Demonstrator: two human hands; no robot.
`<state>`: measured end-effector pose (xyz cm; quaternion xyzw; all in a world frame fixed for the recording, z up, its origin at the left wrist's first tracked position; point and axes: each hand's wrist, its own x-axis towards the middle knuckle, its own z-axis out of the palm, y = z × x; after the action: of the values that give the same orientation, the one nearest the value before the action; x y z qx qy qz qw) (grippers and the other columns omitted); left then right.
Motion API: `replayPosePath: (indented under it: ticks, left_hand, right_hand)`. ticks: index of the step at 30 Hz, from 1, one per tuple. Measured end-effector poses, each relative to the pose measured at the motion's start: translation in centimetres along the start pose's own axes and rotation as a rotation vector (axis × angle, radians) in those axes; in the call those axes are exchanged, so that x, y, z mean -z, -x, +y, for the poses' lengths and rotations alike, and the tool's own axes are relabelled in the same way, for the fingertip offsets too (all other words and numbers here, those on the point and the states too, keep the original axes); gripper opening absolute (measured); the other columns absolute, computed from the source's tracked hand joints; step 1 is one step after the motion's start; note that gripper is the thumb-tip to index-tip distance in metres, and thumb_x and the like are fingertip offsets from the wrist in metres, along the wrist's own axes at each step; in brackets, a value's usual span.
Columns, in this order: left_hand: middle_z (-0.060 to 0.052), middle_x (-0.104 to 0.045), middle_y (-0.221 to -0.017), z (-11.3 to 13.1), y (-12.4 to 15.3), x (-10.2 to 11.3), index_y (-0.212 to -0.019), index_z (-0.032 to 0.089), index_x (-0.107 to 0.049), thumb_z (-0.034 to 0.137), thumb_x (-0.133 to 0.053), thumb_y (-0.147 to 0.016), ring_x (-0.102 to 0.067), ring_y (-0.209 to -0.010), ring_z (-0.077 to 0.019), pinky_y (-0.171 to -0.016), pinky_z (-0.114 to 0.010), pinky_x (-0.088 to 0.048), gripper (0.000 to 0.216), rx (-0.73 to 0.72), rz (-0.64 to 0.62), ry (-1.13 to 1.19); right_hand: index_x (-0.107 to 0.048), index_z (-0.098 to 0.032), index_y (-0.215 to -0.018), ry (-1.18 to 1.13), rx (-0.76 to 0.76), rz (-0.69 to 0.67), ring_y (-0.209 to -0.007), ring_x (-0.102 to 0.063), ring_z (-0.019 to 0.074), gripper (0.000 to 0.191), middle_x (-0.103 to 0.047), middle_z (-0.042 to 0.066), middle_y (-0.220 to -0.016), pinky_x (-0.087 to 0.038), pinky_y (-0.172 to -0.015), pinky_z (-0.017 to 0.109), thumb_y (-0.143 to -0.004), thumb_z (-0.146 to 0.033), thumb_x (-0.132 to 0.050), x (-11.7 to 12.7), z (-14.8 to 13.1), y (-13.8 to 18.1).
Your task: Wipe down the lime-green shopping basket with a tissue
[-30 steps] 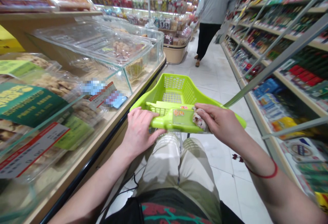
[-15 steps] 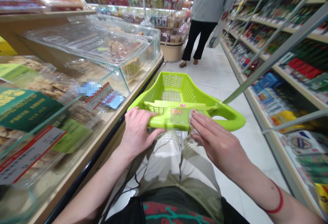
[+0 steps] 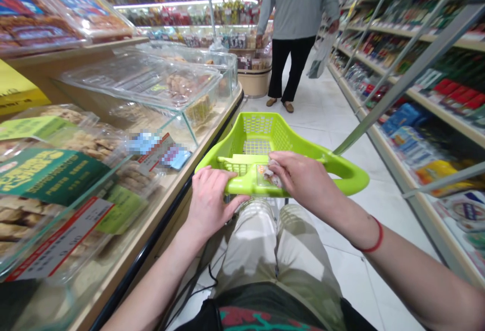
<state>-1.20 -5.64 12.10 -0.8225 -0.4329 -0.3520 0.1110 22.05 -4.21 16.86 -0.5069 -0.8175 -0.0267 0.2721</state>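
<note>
A lime-green shopping cart (image 3: 303,139) with a perforated basket stands before my legs. My left hand (image 3: 210,192) is wrapped round the left part of its handle (image 3: 242,185), thumb toward me. My right hand (image 3: 299,172) pinches a crumpled whitish tissue (image 3: 273,175) and presses it on the flat panel in the handle's middle. The tissue and fingers cover much of that panel; a bit of orange print shows on it.
To the left runs a display counter (image 3: 212,119) with clear bins, packed biscuits (image 3: 83,134) and price tags (image 3: 60,240). Stocked shelves (image 3: 424,93) line the right, with a slanting metal pole (image 3: 409,78). A person (image 3: 299,28) carrying a plastic bag (image 3: 320,60) stands ahead in the aisle.
My right hand has slid left across the handle panel with the tissue. My left hand keeps its hold. The person ahead has shifted their stance, and the view has tilted slightly.
</note>
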Motion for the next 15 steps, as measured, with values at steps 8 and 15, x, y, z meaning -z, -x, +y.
replayPosePath:
  ticks: [8,15]
  left_hand:
    - [-0.008,-0.066,-0.116,0.3,0.4,0.0,-0.109,0.025,-0.065,0.052,-0.073,-0.081,-0.055,-0.118,-0.0305,-0.117,-0.064,-0.018,0.039,0.086,0.010,0.001]
    - [-0.007,-0.068,-0.108,0.1,0.5,0.0,-0.112,0.024,-0.065,0.047,-0.070,-0.085,-0.055,-0.115,-0.0291,-0.116,-0.063,-0.025,0.035,0.079,0.001,0.032]
  right_hand:
    - [-0.065,-0.003,-0.125,0.100,0.316,0.132,-0.131,-0.059,0.0288,0.033,-0.064,0.021,-0.135,-0.053,-0.109,0.045,-0.095,-0.009,-0.052,0.1,-3.5,5.0]
    - [-0.067,-0.005,-0.119,0.062,0.332,0.061,-0.124,-0.064,0.0282,0.028,-0.069,0.020,-0.128,-0.054,-0.107,0.042,-0.097,-0.015,-0.054,-0.9,-3.9,1.9]
